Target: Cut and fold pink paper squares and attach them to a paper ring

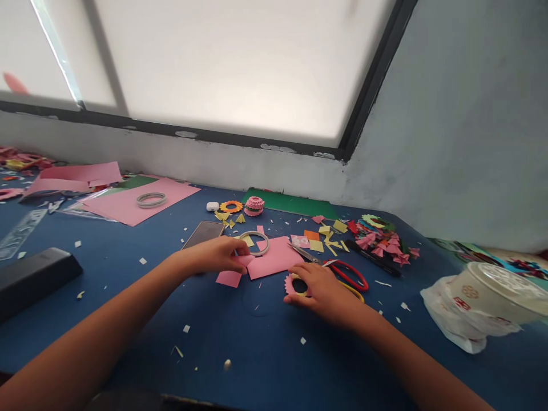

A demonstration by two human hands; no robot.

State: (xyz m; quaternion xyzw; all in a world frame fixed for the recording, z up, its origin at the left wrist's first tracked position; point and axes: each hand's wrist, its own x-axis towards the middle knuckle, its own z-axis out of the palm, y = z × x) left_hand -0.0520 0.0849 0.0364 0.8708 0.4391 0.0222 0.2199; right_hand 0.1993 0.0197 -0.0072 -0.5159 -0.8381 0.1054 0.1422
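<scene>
My left hand (216, 254) rests on the blue table (240, 337) with its fingers pinching the edge of a small pink paper piece (233, 273). Just right of it lies a larger pink sheet (274, 257), with a tape ring (256, 241) behind my fingertips. My right hand (321, 288) presses down on a pink zigzag-edged paper ring (293, 283) that has a yellow layer under it. Red-handled scissors (346, 273) lie just beyond that hand, blades pointing left.
A phone (204, 232) lies behind my left hand. Paper flowers (254, 205), yellow scraps (325, 238) and pink folded pieces (385, 240) crowd the back. A white tub in a plastic bag (479, 299) stands right. Pink sheets (132, 202) and a black box (32, 277) lie left.
</scene>
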